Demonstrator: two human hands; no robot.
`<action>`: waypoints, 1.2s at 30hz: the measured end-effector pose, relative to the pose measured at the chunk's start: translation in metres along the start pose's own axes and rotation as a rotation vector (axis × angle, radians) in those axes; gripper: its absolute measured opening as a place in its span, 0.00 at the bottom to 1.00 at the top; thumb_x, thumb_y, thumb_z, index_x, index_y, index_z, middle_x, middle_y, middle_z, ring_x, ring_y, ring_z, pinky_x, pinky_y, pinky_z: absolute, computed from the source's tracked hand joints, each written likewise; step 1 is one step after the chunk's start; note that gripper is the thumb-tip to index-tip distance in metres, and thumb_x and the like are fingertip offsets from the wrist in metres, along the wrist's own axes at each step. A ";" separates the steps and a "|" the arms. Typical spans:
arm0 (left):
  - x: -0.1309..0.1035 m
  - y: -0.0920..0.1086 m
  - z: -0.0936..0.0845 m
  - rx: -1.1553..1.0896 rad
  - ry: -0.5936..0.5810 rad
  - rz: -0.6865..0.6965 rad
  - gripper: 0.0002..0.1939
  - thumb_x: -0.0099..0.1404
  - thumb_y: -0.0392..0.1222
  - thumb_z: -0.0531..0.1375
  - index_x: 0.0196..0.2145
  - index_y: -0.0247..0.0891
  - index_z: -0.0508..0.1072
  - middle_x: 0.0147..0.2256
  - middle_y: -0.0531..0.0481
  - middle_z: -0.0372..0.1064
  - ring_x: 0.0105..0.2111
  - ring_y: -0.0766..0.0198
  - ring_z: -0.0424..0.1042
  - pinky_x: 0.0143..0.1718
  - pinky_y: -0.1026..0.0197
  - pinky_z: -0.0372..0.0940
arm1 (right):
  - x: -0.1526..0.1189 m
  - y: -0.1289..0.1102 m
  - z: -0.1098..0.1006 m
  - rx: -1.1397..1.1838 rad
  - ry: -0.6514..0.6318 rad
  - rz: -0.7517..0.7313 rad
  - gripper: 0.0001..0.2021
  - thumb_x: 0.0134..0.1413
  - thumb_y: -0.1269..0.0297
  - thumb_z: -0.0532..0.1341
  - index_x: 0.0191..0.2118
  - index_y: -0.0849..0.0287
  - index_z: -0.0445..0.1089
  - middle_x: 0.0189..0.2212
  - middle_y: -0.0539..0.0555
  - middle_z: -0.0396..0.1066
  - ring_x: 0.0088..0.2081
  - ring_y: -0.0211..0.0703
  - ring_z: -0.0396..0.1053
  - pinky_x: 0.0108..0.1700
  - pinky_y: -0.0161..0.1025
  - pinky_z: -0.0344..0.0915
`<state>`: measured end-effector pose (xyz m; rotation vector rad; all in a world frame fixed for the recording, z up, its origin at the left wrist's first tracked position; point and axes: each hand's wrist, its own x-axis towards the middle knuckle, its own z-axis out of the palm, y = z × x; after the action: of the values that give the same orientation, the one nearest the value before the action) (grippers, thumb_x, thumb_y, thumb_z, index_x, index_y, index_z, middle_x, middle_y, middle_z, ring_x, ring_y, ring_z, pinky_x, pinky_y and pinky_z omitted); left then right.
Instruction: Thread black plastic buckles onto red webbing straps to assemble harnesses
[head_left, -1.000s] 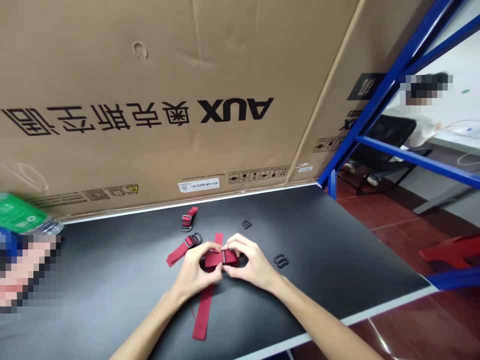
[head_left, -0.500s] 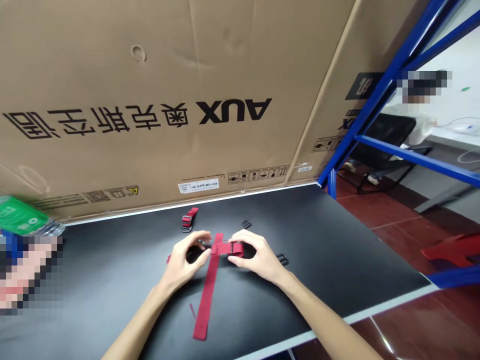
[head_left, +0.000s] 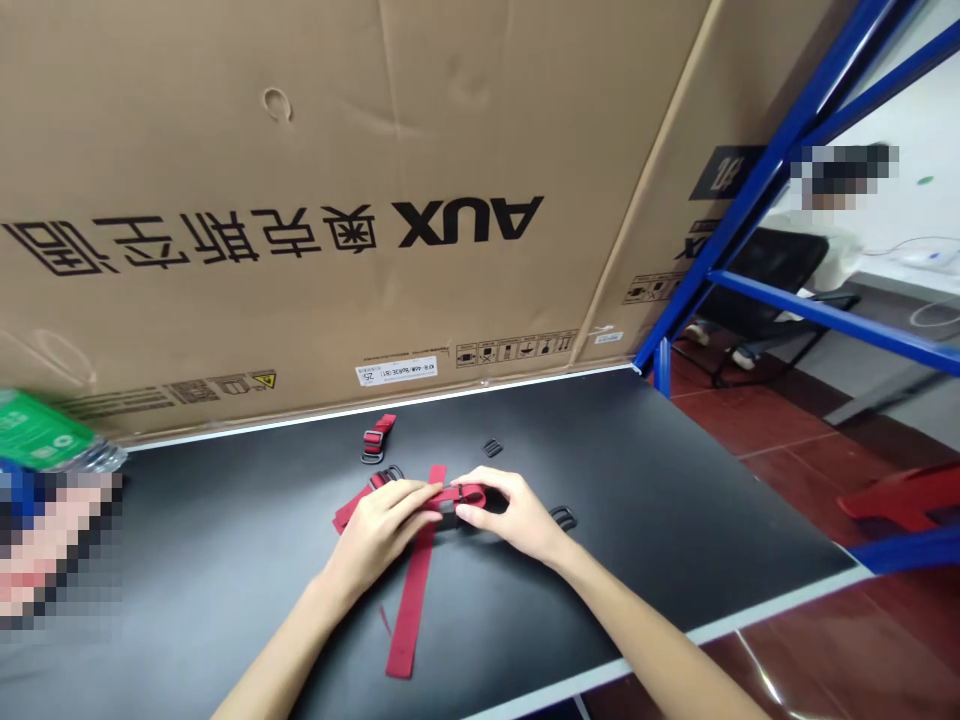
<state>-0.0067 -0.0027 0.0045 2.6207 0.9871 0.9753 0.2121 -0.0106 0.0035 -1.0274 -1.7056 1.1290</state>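
Between my hands is a looped red strap (head_left: pixel 471 494) threaded through a dark buckle. My right hand (head_left: pixel 514 508) pinches the strap at the buckle, thumb below and fingers above. The strap's left end is in the closed fingers of my left hand (head_left: pixel 386 525). Beneath them a long flat red strap (head_left: pixel 412 620) lies lengthwise on the black table (head_left: pixel 225 560). Left of my left hand lies another red strap with black buckles (head_left: pixel 356 508), partly covered by that hand. Farther back rests a short red strap with a buckle and ring (head_left: pixel 376 440).
A black slide buckle (head_left: pixel 492 448) lies behind my right hand, and black rings (head_left: pixel 562 517) lie to its right. A large cardboard box (head_left: pixel 300 320) walls the back. A green-labelled bottle (head_left: pixel 45 435) is at left. Beyond the blue frame (head_left: pixel 750 210) a person sits.
My left hand has closed from a wide curl onto the left part of the looped strap. The loop has tipped up, edge towards me. My right hand keeps its grip.
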 end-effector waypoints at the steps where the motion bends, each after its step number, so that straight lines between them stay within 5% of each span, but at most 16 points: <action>1: -0.001 0.000 0.000 0.035 -0.004 0.032 0.15 0.74 0.46 0.51 0.48 0.40 0.75 0.39 0.44 0.78 0.37 0.58 0.77 0.40 0.59 0.72 | 0.000 0.000 0.000 0.006 -0.016 0.003 0.09 0.53 0.60 0.66 0.38 0.57 0.76 0.34 0.52 0.75 0.37 0.43 0.71 0.44 0.40 0.67; 8: 0.002 0.006 -0.006 0.298 -0.048 0.261 0.19 0.75 0.32 0.44 0.38 0.37 0.74 0.31 0.46 0.76 0.28 0.62 0.71 0.31 0.61 0.66 | 0.000 -0.002 0.001 -0.041 -0.096 0.006 0.05 0.48 0.65 0.67 0.33 0.58 0.75 0.30 0.50 0.73 0.34 0.43 0.70 0.41 0.39 0.67; 16: 0.003 -0.003 -0.019 0.442 -0.039 0.307 0.22 0.75 0.33 0.47 0.22 0.39 0.65 0.19 0.54 0.62 0.21 0.65 0.62 0.27 0.62 0.58 | 0.002 0.000 -0.008 -0.122 -0.042 -0.024 0.03 0.46 0.68 0.66 0.31 0.59 0.74 0.27 0.50 0.72 0.31 0.42 0.69 0.38 0.39 0.66; 22: 0.003 0.000 -0.014 0.402 -0.015 0.304 0.14 0.74 0.48 0.53 0.38 0.37 0.72 0.32 0.47 0.74 0.30 0.60 0.71 0.34 0.59 0.66 | 0.001 0.005 -0.005 -0.137 -0.120 -0.057 0.09 0.50 0.66 0.67 0.40 0.59 0.77 0.33 0.52 0.73 0.34 0.42 0.71 0.40 0.39 0.69; 26: 0.004 0.006 0.001 0.374 -0.058 0.307 0.13 0.76 0.42 0.49 0.45 0.35 0.71 0.32 0.48 0.75 0.29 0.62 0.72 0.32 0.60 0.66 | 0.001 0.010 -0.002 -0.160 -0.128 -0.099 0.14 0.55 0.59 0.66 0.45 0.58 0.76 0.36 0.54 0.74 0.37 0.43 0.72 0.44 0.41 0.70; 30: 0.004 0.003 0.000 0.388 -0.108 0.288 0.15 0.75 0.34 0.46 0.40 0.36 0.73 0.29 0.49 0.73 0.27 0.62 0.70 0.31 0.60 0.65 | 0.003 0.011 -0.014 -0.319 -0.011 -0.182 0.15 0.60 0.55 0.62 0.48 0.56 0.74 0.42 0.56 0.74 0.43 0.46 0.73 0.49 0.43 0.69; 36: 0.003 0.002 -0.017 0.263 -0.154 0.148 0.14 0.71 0.36 0.49 0.35 0.37 0.74 0.35 0.45 0.75 0.33 0.59 0.72 0.37 0.57 0.66 | 0.004 0.017 -0.044 -0.600 0.276 -0.145 0.14 0.67 0.64 0.51 0.43 0.56 0.75 0.42 0.59 0.74 0.45 0.51 0.71 0.50 0.50 0.68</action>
<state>-0.0146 -0.0035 0.0196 2.9694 0.9524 0.6989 0.2553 0.0093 -0.0006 -1.3187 -1.8911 0.3526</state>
